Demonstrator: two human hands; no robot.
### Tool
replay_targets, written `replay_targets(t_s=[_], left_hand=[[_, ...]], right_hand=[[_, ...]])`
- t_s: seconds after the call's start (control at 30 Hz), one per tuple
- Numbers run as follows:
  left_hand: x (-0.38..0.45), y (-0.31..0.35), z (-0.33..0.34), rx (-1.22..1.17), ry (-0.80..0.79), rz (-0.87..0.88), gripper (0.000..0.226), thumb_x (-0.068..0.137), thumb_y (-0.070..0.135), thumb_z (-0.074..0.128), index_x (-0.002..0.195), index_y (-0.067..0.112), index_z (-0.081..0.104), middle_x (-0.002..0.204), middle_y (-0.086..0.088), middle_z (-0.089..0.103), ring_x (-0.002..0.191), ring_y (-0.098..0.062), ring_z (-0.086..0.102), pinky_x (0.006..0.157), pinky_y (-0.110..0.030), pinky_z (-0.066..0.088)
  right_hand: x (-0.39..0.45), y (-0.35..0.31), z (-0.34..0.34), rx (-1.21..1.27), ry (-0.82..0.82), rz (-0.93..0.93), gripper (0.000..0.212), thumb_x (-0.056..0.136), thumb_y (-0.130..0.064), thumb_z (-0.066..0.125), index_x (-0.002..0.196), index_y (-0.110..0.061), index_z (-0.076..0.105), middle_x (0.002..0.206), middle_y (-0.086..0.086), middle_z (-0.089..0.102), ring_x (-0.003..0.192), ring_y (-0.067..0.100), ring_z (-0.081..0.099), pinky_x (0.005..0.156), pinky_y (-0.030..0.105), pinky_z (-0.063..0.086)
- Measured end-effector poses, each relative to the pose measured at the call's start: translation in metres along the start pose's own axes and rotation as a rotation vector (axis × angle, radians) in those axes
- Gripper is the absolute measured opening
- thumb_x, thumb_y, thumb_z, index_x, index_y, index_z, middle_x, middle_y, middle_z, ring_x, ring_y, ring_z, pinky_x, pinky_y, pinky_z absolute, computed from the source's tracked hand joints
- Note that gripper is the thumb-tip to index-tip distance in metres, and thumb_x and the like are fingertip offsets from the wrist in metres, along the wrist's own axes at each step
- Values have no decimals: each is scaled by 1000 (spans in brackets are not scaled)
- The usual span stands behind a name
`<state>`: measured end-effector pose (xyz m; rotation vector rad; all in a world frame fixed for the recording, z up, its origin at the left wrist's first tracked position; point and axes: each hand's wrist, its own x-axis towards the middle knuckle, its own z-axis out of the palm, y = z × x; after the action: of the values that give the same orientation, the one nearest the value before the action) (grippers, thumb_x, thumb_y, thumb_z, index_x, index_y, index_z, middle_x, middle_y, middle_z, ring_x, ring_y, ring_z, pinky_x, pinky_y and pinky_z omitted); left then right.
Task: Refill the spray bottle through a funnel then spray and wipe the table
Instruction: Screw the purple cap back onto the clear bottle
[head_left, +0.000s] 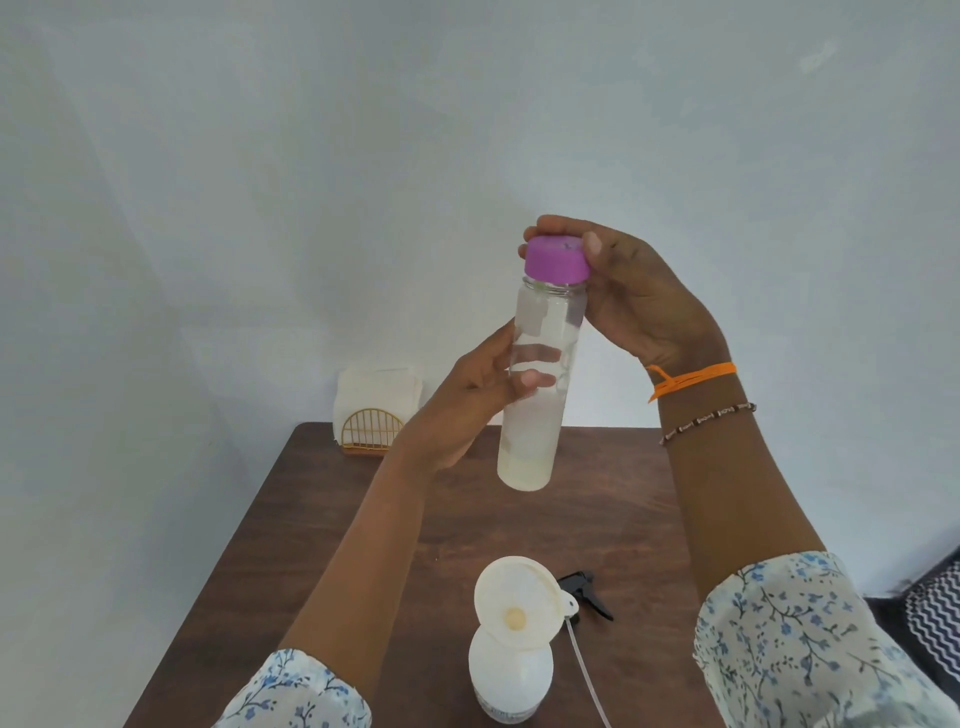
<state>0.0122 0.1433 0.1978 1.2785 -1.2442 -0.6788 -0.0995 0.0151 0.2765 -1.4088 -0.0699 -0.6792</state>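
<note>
Nearest, the white spray bottle (510, 680) stands on the brown table (322, 519) with a funnel (518, 605) in its neck; the black trigger head (584, 592) lies just beside it. Above, the left hand (467, 405) grips a clear refill bottle (535, 384); the right hand (628, 296) grips its purple cap (556, 260). Napkins (376, 397) stand farthest back.

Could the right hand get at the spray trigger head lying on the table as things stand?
Probably not right away: the right hand grips the purple cap of the raised clear bottle. The trigger head itself lies uncovered beside the funnel.
</note>
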Motion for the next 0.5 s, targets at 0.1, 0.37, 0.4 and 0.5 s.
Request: replay_targets(t_s=[0.1,0.37,0.4,0.5], left_hand=[[1,-1,3,32,38,-2,59,86,31,56,142,25,35,126,0,58,114,-18,58,100,-47,46],[6,-5,15,136,240,11,58,81,43,55,136,38,36,124,8,56,109,-13,57,96,-43,49],[6,-5,15,124,230,8,58,82,41,56,136,38,36,124,7,56,109,-13,57,96,-42,49],[5,-9,12,112,196,2,55,89,34,58,139,37,35,124,7,56,111,-14,57,97,-45,49]], right_hand=[[0,2,4,-80,141,-22,47,66,-31,75,105,-7,69,98,2,71,96,12,64,87,24,50],[-10,10,42,-526,629,-75,45,71,-35,80,103,-17,54,77,-4,50,65,5,50,58,13,45],[-11,9,41,-445,652,-108,36,79,-36,74,100,-16,53,74,-4,47,64,5,48,60,13,43],[-12,2,26,-304,615,-100,19,95,-32,51,103,-16,52,87,-2,54,77,7,52,76,19,42]])
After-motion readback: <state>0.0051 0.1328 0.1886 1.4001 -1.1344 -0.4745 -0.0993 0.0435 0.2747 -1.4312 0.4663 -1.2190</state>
